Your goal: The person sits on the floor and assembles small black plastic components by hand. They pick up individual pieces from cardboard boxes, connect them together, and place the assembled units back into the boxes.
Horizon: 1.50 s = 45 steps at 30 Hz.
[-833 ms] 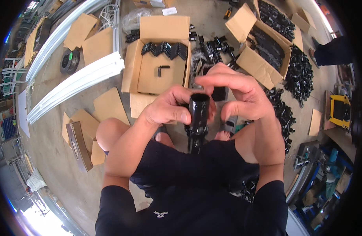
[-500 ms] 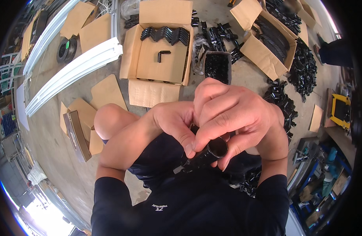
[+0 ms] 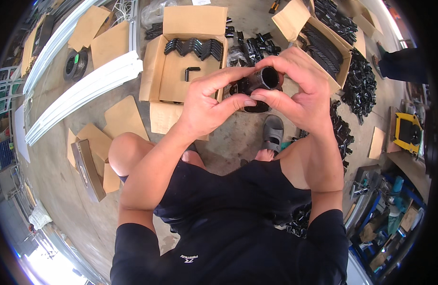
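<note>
Out in front of my knees, I hold a black pipe fitting (image 3: 252, 85), a short tube whose round open end faces up and to the right. My left hand (image 3: 211, 99) grips its left part between thumb and fingers. On the other side my right hand (image 3: 302, 88) has its thumb and fingers around the open end. Just beyond my left hand stands an open cardboard box (image 3: 150, 76). In it lie a row of black angled pieces (image 3: 195, 48) and a single L-shaped black piece (image 3: 191, 72). Beneath the fitting, a dark container (image 3: 257, 107) is mostly hidden.
Another open box (image 3: 341, 77) with black ribbed parts stands at the far right, beside heaps of black fittings (image 3: 362, 80). Long white profiles (image 3: 86, 97) and flattened cardboard (image 3: 126, 118) lie to the left. A person's dark trouser leg (image 3: 404, 65) shows at the right.
Both hands have moved forward, away from my body, carrying the fitting. They have drawn apart to its two sides, and my feet and the floor between my knees now show.
</note>
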Motion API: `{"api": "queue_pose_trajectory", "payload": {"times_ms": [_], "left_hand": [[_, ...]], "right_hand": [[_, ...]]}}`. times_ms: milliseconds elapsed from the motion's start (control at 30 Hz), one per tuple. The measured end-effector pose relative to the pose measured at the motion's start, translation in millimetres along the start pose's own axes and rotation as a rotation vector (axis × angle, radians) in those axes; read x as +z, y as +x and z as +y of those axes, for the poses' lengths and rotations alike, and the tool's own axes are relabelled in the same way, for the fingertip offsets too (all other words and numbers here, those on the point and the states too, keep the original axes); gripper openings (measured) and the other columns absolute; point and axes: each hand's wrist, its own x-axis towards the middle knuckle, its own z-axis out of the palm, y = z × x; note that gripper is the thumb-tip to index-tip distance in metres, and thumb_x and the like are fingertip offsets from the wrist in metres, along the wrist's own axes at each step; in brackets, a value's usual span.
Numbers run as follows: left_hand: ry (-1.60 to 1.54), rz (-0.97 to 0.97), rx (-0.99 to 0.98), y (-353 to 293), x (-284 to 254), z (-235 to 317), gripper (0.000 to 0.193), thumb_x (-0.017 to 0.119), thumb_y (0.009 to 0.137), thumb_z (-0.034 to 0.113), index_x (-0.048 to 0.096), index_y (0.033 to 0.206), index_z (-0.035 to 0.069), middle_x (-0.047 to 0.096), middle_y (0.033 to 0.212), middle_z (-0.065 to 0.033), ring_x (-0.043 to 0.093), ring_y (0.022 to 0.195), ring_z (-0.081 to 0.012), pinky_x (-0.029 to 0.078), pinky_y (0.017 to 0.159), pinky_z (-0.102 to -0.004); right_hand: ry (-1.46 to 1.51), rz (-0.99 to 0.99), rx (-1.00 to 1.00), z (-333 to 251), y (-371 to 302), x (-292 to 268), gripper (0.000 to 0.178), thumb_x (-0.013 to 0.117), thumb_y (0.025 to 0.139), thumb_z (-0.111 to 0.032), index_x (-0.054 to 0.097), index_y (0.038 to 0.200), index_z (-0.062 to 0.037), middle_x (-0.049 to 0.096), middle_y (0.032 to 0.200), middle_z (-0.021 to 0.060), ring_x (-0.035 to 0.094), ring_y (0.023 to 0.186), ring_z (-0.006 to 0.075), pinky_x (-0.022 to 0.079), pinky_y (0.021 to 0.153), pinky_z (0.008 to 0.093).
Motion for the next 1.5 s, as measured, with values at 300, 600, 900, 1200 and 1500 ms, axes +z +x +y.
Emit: {"api": "queue_pose_trajectory", "payload": {"times_ms": [300, 600, 900, 1200, 1500], "left_hand": [[-0.178, -0.043, -0.23, -6, 6, -3, 0.043, 0.076, 0.093, 0.003, 0.064, 0.134, -0.006, 0.074, 0.111, -0.0084, 0.067, 0.098, -0.0108, 0.056, 0.085, -0.0276], [-0.354, 0.022, -0.284, -8, 10, -14, 0.041, 0.075, 0.096, 0.005, 0.064, 0.134, -0.005, 0.072, 0.111, -0.0045, 0.064, 0.099, -0.0084, 0.053, 0.089, -0.0251], [-0.369, 0.038, -0.427, 2, 14, -19, 0.039, 0.071, 0.099, 0.005, 0.063, 0.136, -0.005, 0.071, 0.112, -0.0027, 0.064, 0.098, -0.0059, 0.054, 0.087, -0.0231], [-0.793, 0.143, -0.561, 7, 4, -27, 0.031, 0.063, 0.105, 0.02, 0.068, 0.125, -0.004, 0.074, 0.117, -0.0163, 0.071, 0.104, -0.0169, 0.059, 0.091, -0.0322], [-0.964, 0.104, -0.611, -5, -3, -26, 0.038, 0.061, 0.106, 0.028, 0.063, 0.128, -0.002, 0.07, 0.124, -0.019, 0.073, 0.103, -0.0246, 0.064, 0.086, -0.0406]], "right_hand": [[0.227, 0.022, 0.248, 7, -11, 15, 0.038, 0.09, 0.077, -0.016, 0.076, 0.11, -0.0027, 0.065, 0.076, 0.0041, 0.059, 0.073, 0.0148, 0.049, 0.07, 0.0291], [0.184, 0.046, 0.212, 20, -9, 23, 0.036, 0.089, 0.081, -0.02, 0.075, 0.108, -0.0006, 0.068, 0.082, 0.0073, 0.061, 0.071, 0.0141, 0.051, 0.065, 0.0299], [0.425, 0.126, 0.486, 35, -19, 36, 0.037, 0.084, 0.089, -0.023, 0.073, 0.11, 0.006, 0.07, 0.085, 0.0025, 0.06, 0.075, 0.0056, 0.052, 0.066, 0.025], [0.013, -0.232, 0.858, 174, -28, 63, 0.043, 0.069, 0.099, -0.041, 0.075, 0.11, 0.0003, 0.073, 0.086, 0.0124, 0.068, 0.077, 0.0171, 0.057, 0.075, 0.0356], [-1.008, -0.706, 0.519, 268, -167, 160, 0.022, 0.056, 0.095, -0.016, 0.076, 0.098, -0.0074, 0.076, 0.104, 0.0094, 0.07, 0.105, 0.0288, 0.06, 0.08, 0.0414]]}}
